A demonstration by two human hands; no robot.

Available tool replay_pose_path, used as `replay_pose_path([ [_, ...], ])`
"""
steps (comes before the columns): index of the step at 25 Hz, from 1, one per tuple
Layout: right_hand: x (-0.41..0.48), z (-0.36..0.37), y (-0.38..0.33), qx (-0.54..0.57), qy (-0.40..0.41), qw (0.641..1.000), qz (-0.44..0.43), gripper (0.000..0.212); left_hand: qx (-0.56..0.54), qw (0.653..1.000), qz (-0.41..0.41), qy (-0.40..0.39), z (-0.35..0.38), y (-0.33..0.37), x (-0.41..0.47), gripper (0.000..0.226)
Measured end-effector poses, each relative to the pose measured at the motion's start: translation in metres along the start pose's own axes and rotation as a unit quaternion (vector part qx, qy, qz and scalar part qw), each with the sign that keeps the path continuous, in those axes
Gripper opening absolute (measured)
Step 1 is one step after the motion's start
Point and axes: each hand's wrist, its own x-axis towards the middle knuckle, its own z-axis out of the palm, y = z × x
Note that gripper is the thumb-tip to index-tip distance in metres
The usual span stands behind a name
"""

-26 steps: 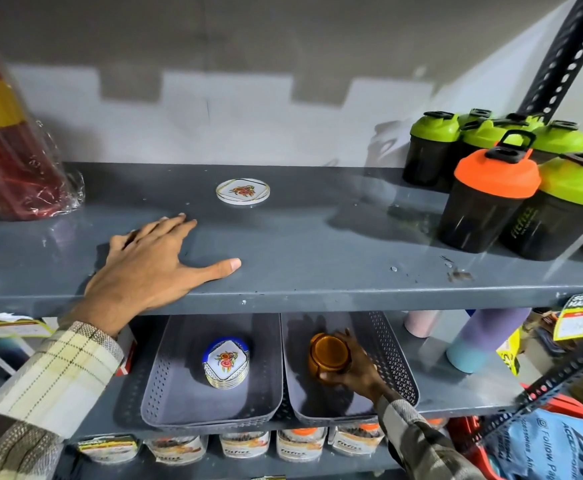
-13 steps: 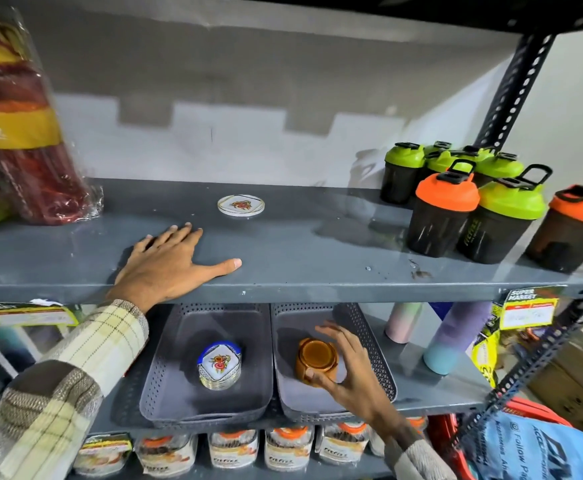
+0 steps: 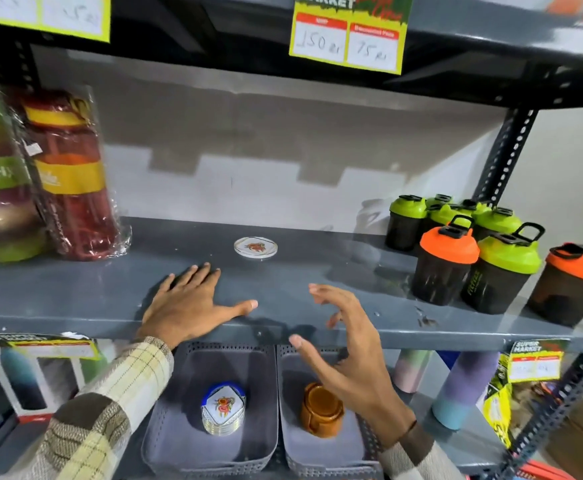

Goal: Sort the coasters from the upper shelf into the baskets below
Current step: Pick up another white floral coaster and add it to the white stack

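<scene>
The grey upper shelf [image 3: 75, 299] carries one round coaster [image 3: 255, 248] near its middle. Below sit two grey baskets side by side: the left basket [image 3: 182, 441] holds a stack of patterned coasters [image 3: 223, 408], the right basket [image 3: 321, 452] an orange stack [image 3: 321, 412]. The left hand [image 3: 193, 306] lies flat on the shelf, grip spread, holding nothing. The right hand [image 3: 348, 355] hovers at the shelf edge, fingers apart and curled, empty.

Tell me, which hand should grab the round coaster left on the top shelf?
Probably the right hand: it is raised, empty, fingers spread. The left hand lies flat on the shelf, though nearer the round coaster.
</scene>
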Motion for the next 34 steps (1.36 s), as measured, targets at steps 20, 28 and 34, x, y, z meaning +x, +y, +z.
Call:
replay_pose_path([
  [20,0.186,0.126,0.132,-0.135,-0.166,0.934,0.286,0.097,-0.042,0.997,-0.011,0.072,0.008,-0.007,0.009,0.132],
  [28,0.186,0.097,0.094,-0.044,-0.042,0.981,0.183,0.090,-0.038,0.997,-0.010,0.072,0.006,-0.006,0.006,0.130],
  [34,0.165,0.056,0.018,-0.055,0.050,0.997,0.021,0.095,-0.029,0.996,-0.010,0.082,0.002,-0.005,0.006,0.128],
])
